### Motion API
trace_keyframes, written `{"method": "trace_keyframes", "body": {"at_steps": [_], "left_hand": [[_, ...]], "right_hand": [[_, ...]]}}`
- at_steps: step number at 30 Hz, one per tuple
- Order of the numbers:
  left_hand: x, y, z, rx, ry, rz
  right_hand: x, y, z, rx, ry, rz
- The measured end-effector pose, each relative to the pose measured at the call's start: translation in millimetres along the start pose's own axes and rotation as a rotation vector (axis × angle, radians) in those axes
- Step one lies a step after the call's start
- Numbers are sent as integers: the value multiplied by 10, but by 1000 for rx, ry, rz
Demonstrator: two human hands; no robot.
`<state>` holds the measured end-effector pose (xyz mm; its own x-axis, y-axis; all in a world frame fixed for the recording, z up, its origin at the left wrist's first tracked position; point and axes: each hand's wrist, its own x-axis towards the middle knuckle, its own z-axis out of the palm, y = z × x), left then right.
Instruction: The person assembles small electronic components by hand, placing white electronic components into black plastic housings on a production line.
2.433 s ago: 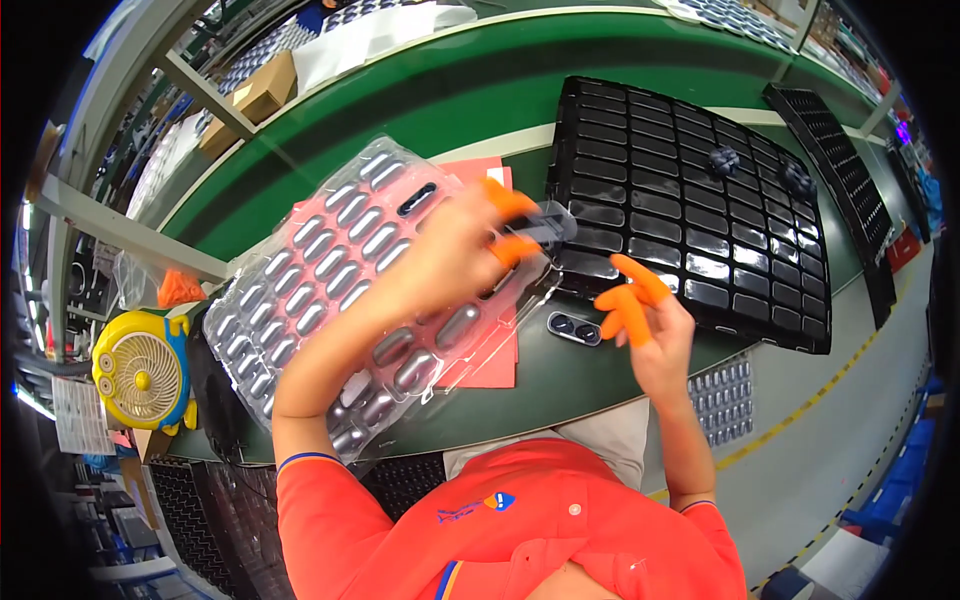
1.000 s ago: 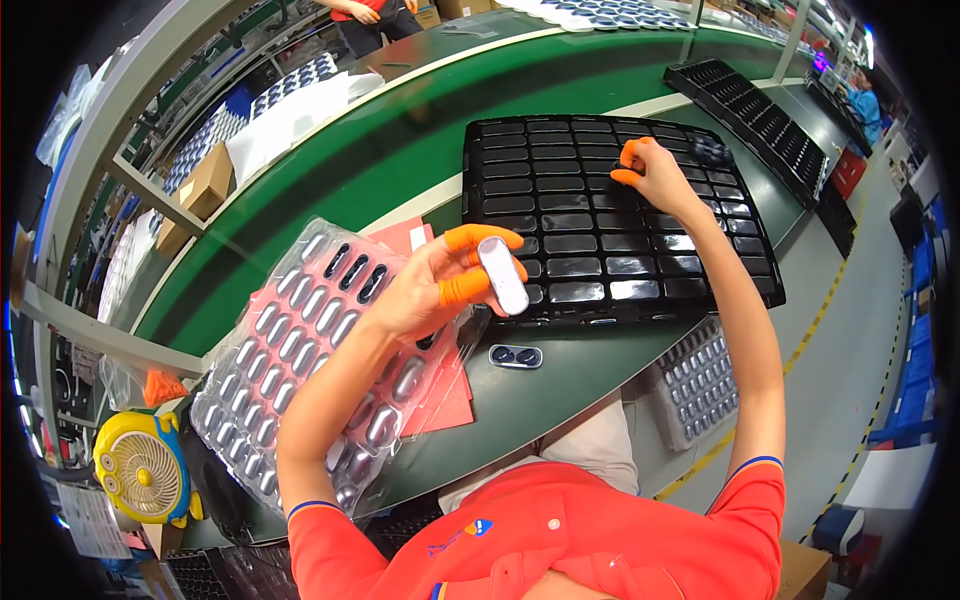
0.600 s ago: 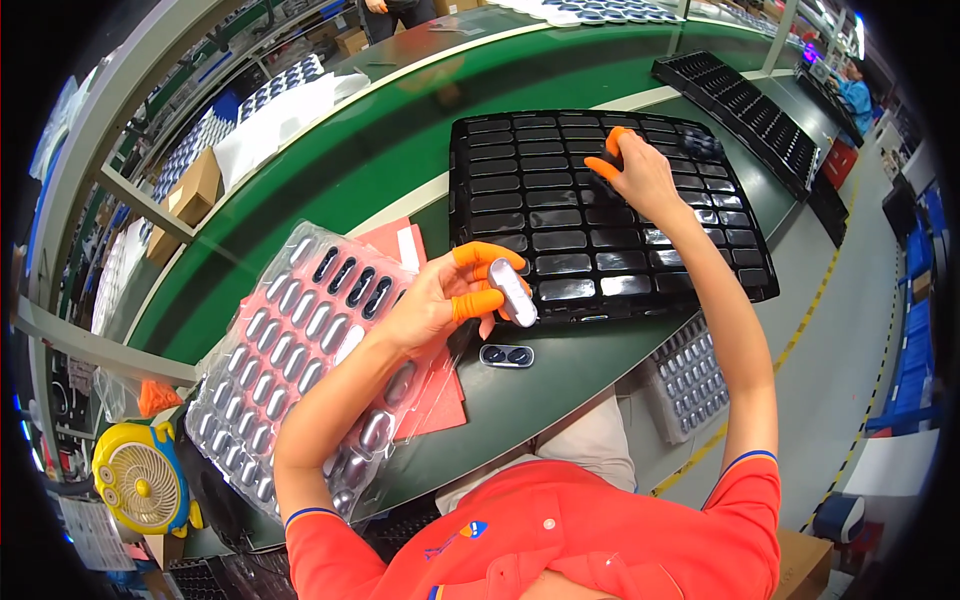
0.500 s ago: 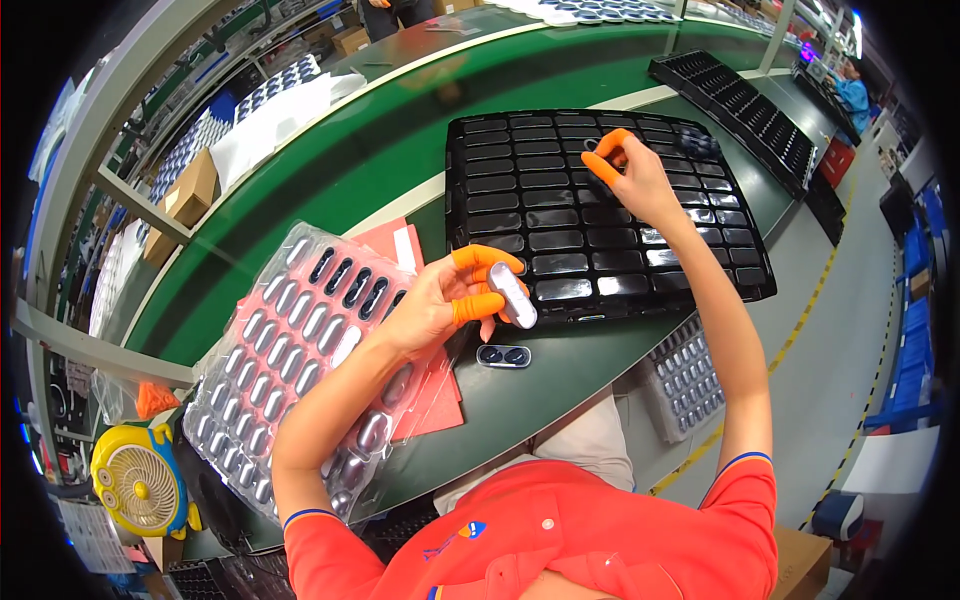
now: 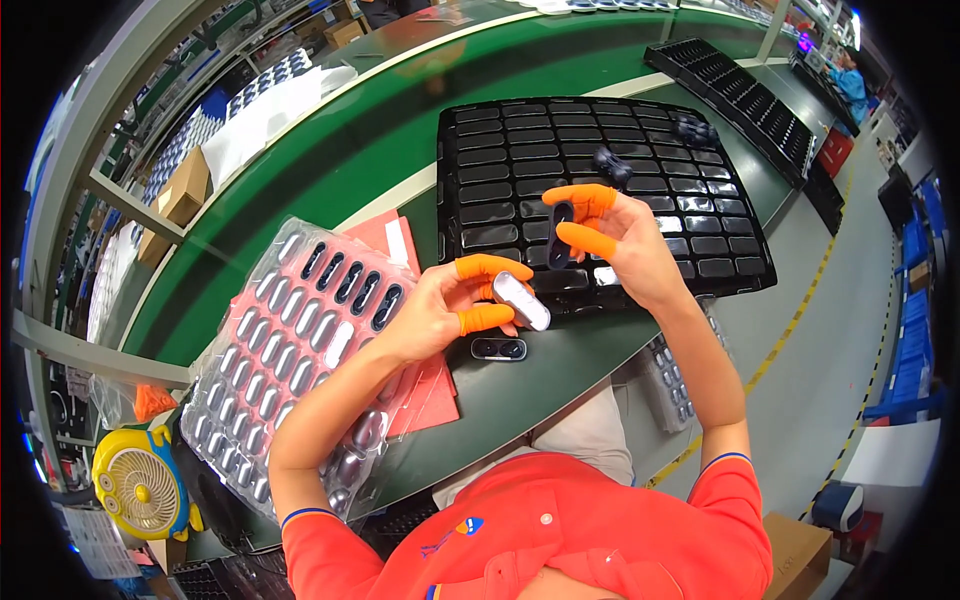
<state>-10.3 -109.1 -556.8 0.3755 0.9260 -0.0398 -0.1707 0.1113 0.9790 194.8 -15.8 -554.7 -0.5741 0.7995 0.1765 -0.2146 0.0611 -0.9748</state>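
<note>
My left hand (image 5: 432,312), with orange finger cots on thumb and index finger, pinches a silvery-white oblong case shell (image 5: 522,302). To its right, my right hand (image 5: 632,250), in matching cots, holds a dark oblong insert (image 5: 559,240) upright between thumb and index finger. The insert and shell are apart. Just below the shell, an oblong piece with a pale rim and two dark round hollows (image 5: 498,349) lies on the dark green table. Behind both hands is the black compartment tray (image 5: 485,212), bearing a few dark parts (image 5: 612,166) on its right half.
A clear blister tray (image 5: 237,348) of silvery oblong pieces, several with dark inserts, lies at left over pink sheets (image 5: 432,402). A yellow fan (image 5: 140,490) stands lower left. More black trays (image 5: 735,105) sit far right, and a green belt (image 5: 400,130) runs behind.
My right hand has come nearer from over the black tray, now holding the dark insert beside the shell. My left hand has shifted slightly right, still gripping the shell.
</note>
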Motion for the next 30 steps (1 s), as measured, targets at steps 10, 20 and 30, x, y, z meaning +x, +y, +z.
{"method": "trace_keyframes", "body": {"at_steps": [10,20,30], "left_hand": [[28,-65,-11,60,22,30],[12,-129,-29,37,84,-4],[-20,-224,35,130,94,252]], "right_hand": [[-30,-26,-10,-60,-39,25],[-249,-9,238,-528,15,-152],[-372,326,304,-547,293,-620]]}}
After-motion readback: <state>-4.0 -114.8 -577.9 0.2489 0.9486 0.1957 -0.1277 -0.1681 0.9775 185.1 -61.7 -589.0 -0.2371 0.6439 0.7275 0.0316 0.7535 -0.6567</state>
